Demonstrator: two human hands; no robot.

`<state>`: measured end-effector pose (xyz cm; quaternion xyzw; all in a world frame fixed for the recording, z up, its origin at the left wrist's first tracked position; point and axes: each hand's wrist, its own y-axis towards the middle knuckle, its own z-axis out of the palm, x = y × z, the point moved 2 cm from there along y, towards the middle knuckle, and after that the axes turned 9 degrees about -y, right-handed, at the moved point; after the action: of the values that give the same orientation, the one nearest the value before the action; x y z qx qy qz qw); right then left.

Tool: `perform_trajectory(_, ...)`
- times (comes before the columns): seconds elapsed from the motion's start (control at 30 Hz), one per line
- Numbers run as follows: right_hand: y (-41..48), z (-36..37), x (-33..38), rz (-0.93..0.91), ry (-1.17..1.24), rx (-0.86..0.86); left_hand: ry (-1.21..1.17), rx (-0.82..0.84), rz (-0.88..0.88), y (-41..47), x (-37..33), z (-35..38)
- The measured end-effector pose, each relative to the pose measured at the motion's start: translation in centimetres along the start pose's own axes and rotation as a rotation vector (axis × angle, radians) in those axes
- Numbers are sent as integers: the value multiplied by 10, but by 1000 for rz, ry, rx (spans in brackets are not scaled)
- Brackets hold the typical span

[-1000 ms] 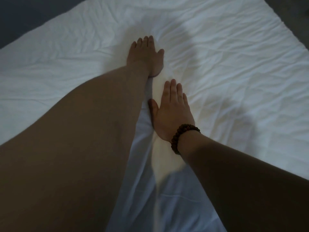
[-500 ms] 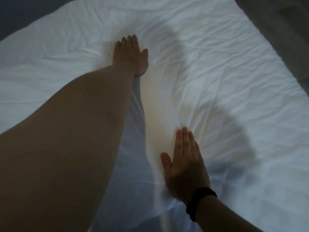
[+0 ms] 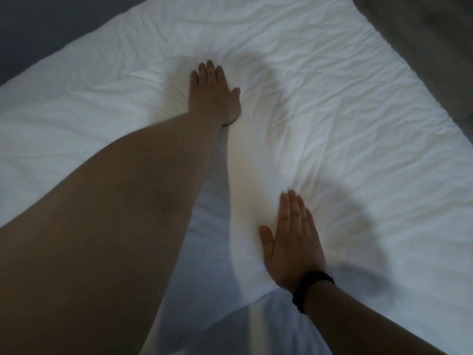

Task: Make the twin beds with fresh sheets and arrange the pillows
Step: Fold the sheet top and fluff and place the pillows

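Where your arms come in from the bottom edge, the frame cuts both off above the forearm. Nearest you, your right hand [image 3: 291,242] lies palm down on the white sheet [image 3: 345,103], its four fingers straight and pressed together, the thumb spread out to the left; its outer edge is smeared by blur. A dark bracelet [image 3: 311,288] circles that wrist, its detail too dim to make out. Further off, your left hand [image 3: 213,94] presses flat on the sheet at the end of your outstretched arm, fingers close together, thumb angled off to the right, with creases fanning out around it. The sheet spreads wrinkled across nearly the whole view and hides whatever lies beneath it. Beyond its far corners, a grey floor [image 3: 430,29] shows on the right and a dark surface [image 3: 38,24] on the left, too murky to identify.
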<state>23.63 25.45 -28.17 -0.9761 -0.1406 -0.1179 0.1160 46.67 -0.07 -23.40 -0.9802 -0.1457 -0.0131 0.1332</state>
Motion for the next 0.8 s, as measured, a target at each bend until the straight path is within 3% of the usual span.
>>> perform_trajectory(0.17,-1,-9,0,4,-9,90,-73,-6,116,-94,-22,11)
perform_trajectory(0.3,0,-36,-2,26,148,225,-149,-48,131,-183,16,6)
perform_trajectory(0.53,40,-96,10,382,549,463,-192,-152,-361,-295,134,18)
perform_trajectory(0.63,49,-116,22,360,479,574,-278,-146,-633,-330,160,24)
perform_trajectory(0.8,53,-146,42,305,423,581,-475,-106,-1057,-373,206,25)
